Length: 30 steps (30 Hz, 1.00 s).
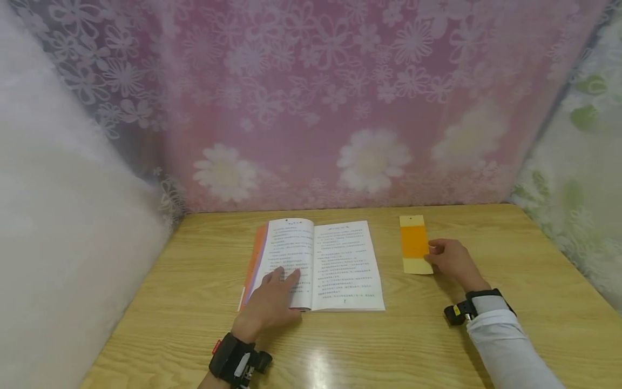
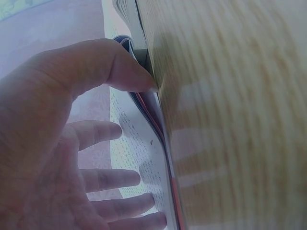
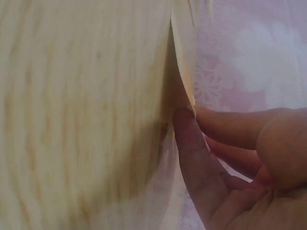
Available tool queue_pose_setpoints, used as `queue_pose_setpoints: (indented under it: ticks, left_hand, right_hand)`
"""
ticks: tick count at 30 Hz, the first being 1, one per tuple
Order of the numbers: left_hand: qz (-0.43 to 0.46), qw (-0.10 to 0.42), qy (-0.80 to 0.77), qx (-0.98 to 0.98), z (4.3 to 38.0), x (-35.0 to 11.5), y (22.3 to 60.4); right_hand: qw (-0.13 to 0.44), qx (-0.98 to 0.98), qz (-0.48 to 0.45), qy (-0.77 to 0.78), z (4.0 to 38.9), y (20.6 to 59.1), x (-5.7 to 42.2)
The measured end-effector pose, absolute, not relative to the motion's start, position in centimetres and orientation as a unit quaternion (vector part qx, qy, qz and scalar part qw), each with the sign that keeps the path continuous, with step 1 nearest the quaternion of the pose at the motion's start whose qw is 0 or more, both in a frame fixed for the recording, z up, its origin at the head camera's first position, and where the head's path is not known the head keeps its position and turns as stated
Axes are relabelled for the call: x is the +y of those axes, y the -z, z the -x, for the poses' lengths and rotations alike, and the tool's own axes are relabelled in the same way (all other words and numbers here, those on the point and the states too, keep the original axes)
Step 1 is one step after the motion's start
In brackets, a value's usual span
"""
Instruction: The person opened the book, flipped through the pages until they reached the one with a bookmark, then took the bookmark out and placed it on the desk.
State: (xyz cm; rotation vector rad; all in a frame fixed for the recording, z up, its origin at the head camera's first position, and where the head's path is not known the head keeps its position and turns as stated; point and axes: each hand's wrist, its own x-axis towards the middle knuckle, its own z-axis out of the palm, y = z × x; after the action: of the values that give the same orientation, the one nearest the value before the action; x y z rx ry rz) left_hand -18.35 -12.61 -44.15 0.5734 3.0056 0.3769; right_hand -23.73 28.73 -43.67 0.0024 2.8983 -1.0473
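An open book point(image 1: 342, 267) with printed white pages lies flat on the table, an orange and purple cover edge showing at its left. Across the lower left page rests my left hand point(image 1: 272, 300), its fingers spread. In the left wrist view the bent thumb point(image 2: 120, 67) lies at the book's bottom edge. To the right of the book is a bookmark point(image 1: 414, 243), orange in the middle with pale yellow ends and a small hole at the top. My right hand point(image 1: 452, 262) pinches its lower right edge between thumb and fingertips. The right wrist view shows this bookmark point(image 3: 181, 67) edge-on, tilted up from the wood.
Both objects are on a light wooden table point(image 1: 194, 259). A pink floral curtain point(image 1: 301, 108) hangs along its far edge, with a white cloth point(image 1: 58, 216) at the left and a leaf-patterned one point(image 1: 583, 178) at the right.
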Motion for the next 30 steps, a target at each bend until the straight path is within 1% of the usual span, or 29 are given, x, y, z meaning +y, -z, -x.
queue_pose_setpoints:
  ticks: [9,21,25,30]
  left_hand:
    - [-0.199,0.03,-0.119,0.972,18.3,-13.0,43.7]
    - [-0.192,0.044,-0.086,0.977,18.5,-13.5,43.4]
    - [-0.208,0.034,-0.089,0.973,18.6,-13.9,43.7]
    - [-0.226,0.004,-0.087,0.97,19.0,-14.3,43.6]
  right_hand:
    - [-0.009,0.953,0.024,0.301,23.6,43.8,28.6]
    - [0.009,0.958,0.014,0.286,23.1,43.4,27.8]
    - [0.004,0.958,0.022,0.287,23.0,43.2,27.5]
    - [-0.016,0.955,0.06,0.289,23.1,43.1,26.9]
